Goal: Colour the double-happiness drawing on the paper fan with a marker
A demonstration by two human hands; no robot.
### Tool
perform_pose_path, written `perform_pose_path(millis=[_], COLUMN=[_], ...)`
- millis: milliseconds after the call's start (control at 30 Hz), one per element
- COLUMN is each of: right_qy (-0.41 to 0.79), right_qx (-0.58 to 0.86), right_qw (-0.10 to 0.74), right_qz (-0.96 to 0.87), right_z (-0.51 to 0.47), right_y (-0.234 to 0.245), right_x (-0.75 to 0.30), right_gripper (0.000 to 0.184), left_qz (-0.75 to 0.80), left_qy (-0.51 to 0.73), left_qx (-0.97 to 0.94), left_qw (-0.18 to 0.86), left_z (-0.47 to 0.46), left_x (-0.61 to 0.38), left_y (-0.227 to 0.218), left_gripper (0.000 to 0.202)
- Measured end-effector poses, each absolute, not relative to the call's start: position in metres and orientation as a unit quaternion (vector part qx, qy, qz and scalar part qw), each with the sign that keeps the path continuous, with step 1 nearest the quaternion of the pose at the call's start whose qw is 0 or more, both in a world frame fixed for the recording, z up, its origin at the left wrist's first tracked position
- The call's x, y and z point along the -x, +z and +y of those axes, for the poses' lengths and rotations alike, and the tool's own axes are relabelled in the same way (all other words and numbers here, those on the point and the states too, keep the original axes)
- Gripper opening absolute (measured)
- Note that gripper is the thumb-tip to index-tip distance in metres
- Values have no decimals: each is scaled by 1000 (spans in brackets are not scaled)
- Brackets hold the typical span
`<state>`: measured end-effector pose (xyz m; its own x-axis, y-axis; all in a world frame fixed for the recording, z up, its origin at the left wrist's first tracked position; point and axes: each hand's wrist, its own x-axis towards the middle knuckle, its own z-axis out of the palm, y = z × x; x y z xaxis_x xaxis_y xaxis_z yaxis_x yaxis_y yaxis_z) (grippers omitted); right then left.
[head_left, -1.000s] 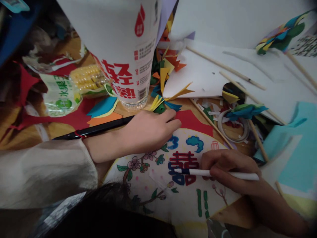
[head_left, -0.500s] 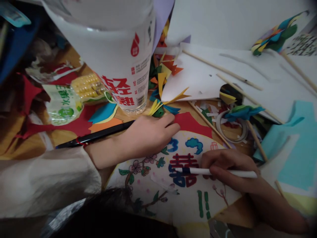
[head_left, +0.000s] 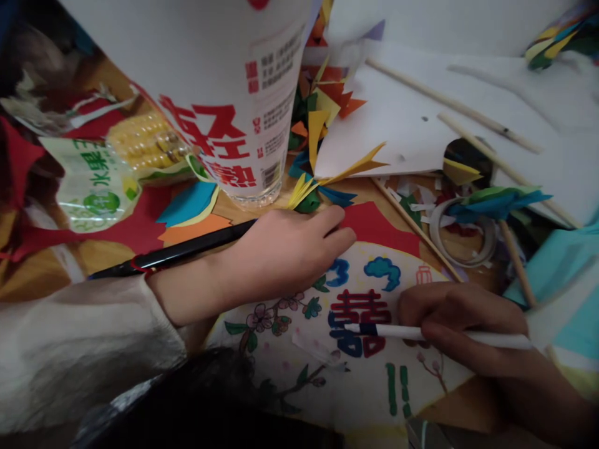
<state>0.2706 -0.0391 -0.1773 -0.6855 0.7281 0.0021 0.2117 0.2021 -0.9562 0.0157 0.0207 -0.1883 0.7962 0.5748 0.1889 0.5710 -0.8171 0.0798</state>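
A round-edged white sheet (head_left: 281,337) lies in front of me, with flowers, branches, blue clouds and a red-and-blue double-happiness character (head_left: 360,305) drawn on it. My right hand (head_left: 468,330) is closed round a white marker (head_left: 402,332), its dark-banded tip on the blue lower left part of the character. My left hand (head_left: 294,249) lies palm down at the sheet's upper left edge, fingers slightly bent and apart, gripping nothing visible. Past its wrist lies a black pen (head_left: 187,249), partly hidden. Dark hair (head_left: 210,405) covers the sheet's lower left part.
A large transparent bottle with red lettering (head_left: 219,131) stands beyond my left hand. Around it lie a corn packet (head_left: 103,174) and coloured paper cuttings (head_left: 327,106). To the right are wooden sticks (head_left: 453,103), a tape roll (head_left: 440,234) and light-blue paper (head_left: 556,255).
The view has moved a little closer and shifted. The marker tip has slid slightly right over the blue part of the character. My left hand stays at the sheet's edge.
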Motion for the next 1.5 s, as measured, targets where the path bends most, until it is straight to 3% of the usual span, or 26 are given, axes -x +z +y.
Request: perform_pose_path(millis=[300, 467, 567, 867, 1200, 1500], right_qy=[514, 468, 510, 462, 464, 516], right_qx=[328, 462, 367, 512, 547, 516], right_qw=[232, 193, 250, 281, 240, 235], right_qz=[-758, -728, -737, -668, -655, -641], right_z=[-36, -41, -43, -59, -59, -54], right_y=[-169, -160, -167, -173, -160, -160], right_x=[-264, -259, -264, -256, -260, -258], right_gripper=[17, 16, 19, 30, 28, 16], left_qz=[306, 308, 311, 311, 310, 321], left_qy=[100, 95, 94, 95, 96, 76], left_qx=[-947, -947, -946, -946, -946, -944], left_qw=[5, 13, 11, 12, 13, 22], left_z=[20, 21, 21, 21, 21, 21], left_x=[-17, -17, -18, -19, -18, -19], left_y=[-188, -187, -187, -187, -187, -184], left_gripper=[18, 20, 19, 20, 22, 28])
